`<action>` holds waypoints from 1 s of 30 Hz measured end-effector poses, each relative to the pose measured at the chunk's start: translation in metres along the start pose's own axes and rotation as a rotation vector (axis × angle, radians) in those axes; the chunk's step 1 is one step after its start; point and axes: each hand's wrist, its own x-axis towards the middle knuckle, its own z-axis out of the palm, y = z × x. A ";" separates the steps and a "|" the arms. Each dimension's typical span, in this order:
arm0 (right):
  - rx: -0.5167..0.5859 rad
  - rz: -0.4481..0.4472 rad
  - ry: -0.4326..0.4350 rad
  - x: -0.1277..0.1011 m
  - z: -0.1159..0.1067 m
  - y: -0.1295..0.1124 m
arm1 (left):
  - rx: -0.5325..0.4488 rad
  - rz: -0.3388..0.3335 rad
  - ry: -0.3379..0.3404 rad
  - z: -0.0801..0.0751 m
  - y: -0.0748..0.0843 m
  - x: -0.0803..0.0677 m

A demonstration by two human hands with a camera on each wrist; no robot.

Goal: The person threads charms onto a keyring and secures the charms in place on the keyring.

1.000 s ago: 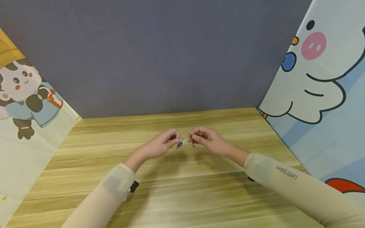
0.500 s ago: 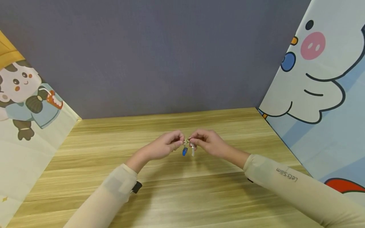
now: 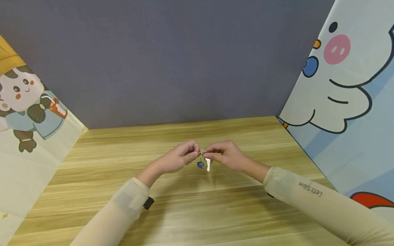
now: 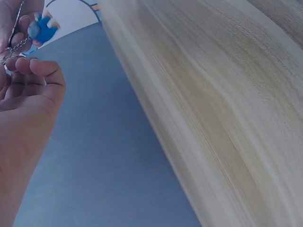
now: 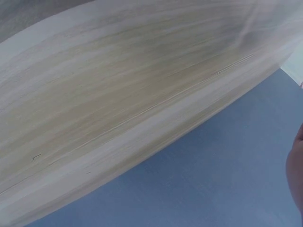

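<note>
Both hands meet above the middle of the wooden table [image 3: 184, 205]. My left hand [image 3: 181, 158] and my right hand [image 3: 223, 155] pinch a small key ring [image 3: 201, 153] between their fingertips. A silver key [image 3: 208, 164] and a small blue charm [image 3: 200, 165] hang from the ring, just above the tabletop. In the left wrist view the blue charm [image 4: 43, 27] and a short chain [image 4: 16, 42] show beside my curled left fingers [image 4: 35, 71]. The right wrist view shows only an edge of my right hand [image 5: 296, 165].
A grey-blue wall [image 3: 172, 58] stands behind the table. A cartoon-printed panel [image 3: 24, 112] closes the left side and another cartoon panel [image 3: 347, 89] closes the right. Beige sleeves cover both forearms, with a dark band [image 3: 147, 203] at the left wrist.
The hands, apart a second ago with the charm at the left hand and the key at the right, have come together. Key and charm now hang side by side.
</note>
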 end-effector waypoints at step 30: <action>-0.016 -0.002 -0.028 -0.001 -0.002 0.000 | 0.079 0.021 -0.004 -0.006 -0.005 -0.002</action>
